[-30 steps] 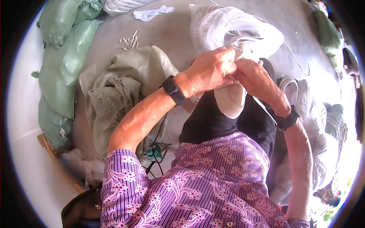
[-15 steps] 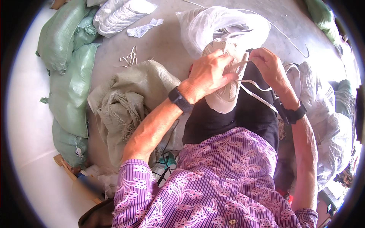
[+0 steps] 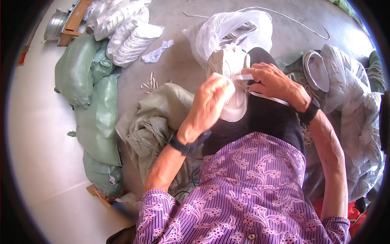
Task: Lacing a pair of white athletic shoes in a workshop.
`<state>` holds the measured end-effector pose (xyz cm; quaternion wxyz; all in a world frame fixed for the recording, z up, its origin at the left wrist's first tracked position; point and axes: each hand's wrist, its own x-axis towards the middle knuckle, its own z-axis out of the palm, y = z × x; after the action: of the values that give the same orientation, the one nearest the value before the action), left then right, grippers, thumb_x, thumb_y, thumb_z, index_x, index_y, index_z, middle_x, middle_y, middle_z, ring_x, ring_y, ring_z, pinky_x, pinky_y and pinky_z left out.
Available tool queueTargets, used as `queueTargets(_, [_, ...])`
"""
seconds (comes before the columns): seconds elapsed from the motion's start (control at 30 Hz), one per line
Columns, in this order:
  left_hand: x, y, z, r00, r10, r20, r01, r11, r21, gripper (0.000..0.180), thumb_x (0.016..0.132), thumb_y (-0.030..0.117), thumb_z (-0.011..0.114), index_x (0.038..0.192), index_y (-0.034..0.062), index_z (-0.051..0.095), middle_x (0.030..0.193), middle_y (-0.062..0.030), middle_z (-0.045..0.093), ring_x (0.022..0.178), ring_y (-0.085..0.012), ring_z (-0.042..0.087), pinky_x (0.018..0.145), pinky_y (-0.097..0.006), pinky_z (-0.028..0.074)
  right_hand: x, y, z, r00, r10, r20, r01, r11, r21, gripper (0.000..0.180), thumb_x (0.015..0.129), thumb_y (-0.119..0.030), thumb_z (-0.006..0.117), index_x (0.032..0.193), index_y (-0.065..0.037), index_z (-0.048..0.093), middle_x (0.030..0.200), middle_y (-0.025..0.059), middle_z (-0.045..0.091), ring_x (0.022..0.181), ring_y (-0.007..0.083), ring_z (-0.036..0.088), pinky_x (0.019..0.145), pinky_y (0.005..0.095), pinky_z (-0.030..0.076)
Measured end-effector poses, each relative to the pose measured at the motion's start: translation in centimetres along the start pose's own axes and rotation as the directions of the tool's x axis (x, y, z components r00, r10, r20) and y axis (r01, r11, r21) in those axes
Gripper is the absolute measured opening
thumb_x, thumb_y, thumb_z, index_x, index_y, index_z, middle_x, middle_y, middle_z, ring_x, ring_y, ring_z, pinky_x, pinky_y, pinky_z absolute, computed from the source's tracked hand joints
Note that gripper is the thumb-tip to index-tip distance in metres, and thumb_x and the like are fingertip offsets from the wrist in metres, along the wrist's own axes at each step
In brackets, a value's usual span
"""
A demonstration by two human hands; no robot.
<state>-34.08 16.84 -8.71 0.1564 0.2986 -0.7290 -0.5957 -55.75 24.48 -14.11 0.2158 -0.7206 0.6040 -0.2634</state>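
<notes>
A beige-white sneaker (image 3: 235, 110) rests on my dark-trousered lap, its toe toward me. My left hand (image 3: 211, 99) is closed at the shoe's left side, with a short stretch of white shoelace (image 3: 243, 77) running from its fingertips. On the other side of the laces, my right hand (image 3: 278, 83) pinches toward that same lace with thumb and forefinger. A loose lace end (image 3: 270, 97) trails to the right beneath my right hand. My hands cover part of the lacing, and the left fingertips are blurred.
A clear plastic bag (image 3: 260, 30) with shoes inside lies just beyond my lap. Another sneaker (image 3: 316, 71) sits by plastic-wrapped bundles (image 3: 341, 81) at right. On the left are a crumpled woven sack (image 3: 170, 99), loose laces (image 3: 150, 84), green sacks (image 3: 97, 122) and wrapped shoe stacks (image 3: 130, 40).
My left hand has left its grip on the sneaker's side and closed near the lace. My right hand has come down and left to the lacing. The view has shifted.
</notes>
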Motion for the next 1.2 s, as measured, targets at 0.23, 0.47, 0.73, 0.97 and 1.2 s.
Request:
queueTargets(0.23, [4.7,-3.5,2.1,0.995,-0.085,0.052,0.086,0.996,0.002,0.022,0.093,0.024,0.055,0.102,0.0038,0.061,0.066,0.005,0.048,0.05,-0.0006,0.04,0.041,-0.019,0.033,0.6,0.7,0.7,0.999,-0.039,-0.027,0.04,0.997,0.06,0.046,0.063,-0.015,0.076,0.106,-0.008,0.064,0.089,0.0112,0.065,0.091,0.0312,0.061,0.077,0.0415,0.048])
queueTargets(0.47, [6.5,-5.8,2.3,0.994,0.106,0.021,-0.106,0.914,0.391,0.023,0.086,0.012,0.051,0.1,0.004,0.068,0.064,-0.0004,0.055,0.048,-0.0066,0.046,0.041,-0.024,0.037,0.3,0.8,1.0,1.0,-0.009,-0.026,0.012,0.991,0.133,0.05,0.059,-0.016,0.076,0.106,-0.006,0.064,0.077,0.0083,0.061,0.078,0.0293,0.057,0.072,0.0392,0.045])
queueTargets(0.73, [7.6,-2.5,2.2,0.962,-0.204,0.182,0.121,0.914,0.386,0.017,0.081,0.014,0.053,0.085,0.003,0.065,0.059,-0.003,0.054,0.044,-0.0094,0.047,0.035,-0.026,0.035,0.3,1.1,2.4,0.996,-0.04,-0.077,0.04,0.999,-0.012,0.039,0.059,-0.024,0.077,0.092,-0.008,0.065,0.075,0.0045,0.062,0.078,0.0268,0.058,0.072,0.0394,0.043])
queueTargets(0.97, [9.5,-1.1,2.5,0.849,-0.492,0.194,0.244,0.691,0.681,0.014,0.079,0.013,0.054,0.081,0.0027,0.063,0.059,-0.0053,0.057,0.038,-0.0109,0.044,0.033,-0.028,0.033,0.4,0.4,2.9,0.989,0.124,-0.08,-0.13,0.988,-0.081,0.031,0.056,-0.029,0.079,0.078,-0.012,0.065,0.076,0.0034,0.065,0.082,0.0231,0.062,0.074,0.0387,0.042])
queueTargets(1.2, [10.6,-0.6,2.7,0.807,-0.565,0.174,0.233,0.574,0.785,0.013,0.077,0.007,0.053,0.085,0.0041,0.063,0.059,-0.0065,0.059,0.037,-0.0123,0.043,0.034,-0.03,0.033,0.4,0.0,3.3,0.98,0.149,-0.128,-0.16,0.984,-0.082,0.028,0.056,-0.026,0.079,0.071,-0.01,0.061,0.072,0.0028,0.063,0.077,0.0245,0.059,0.069,0.0385,0.042])
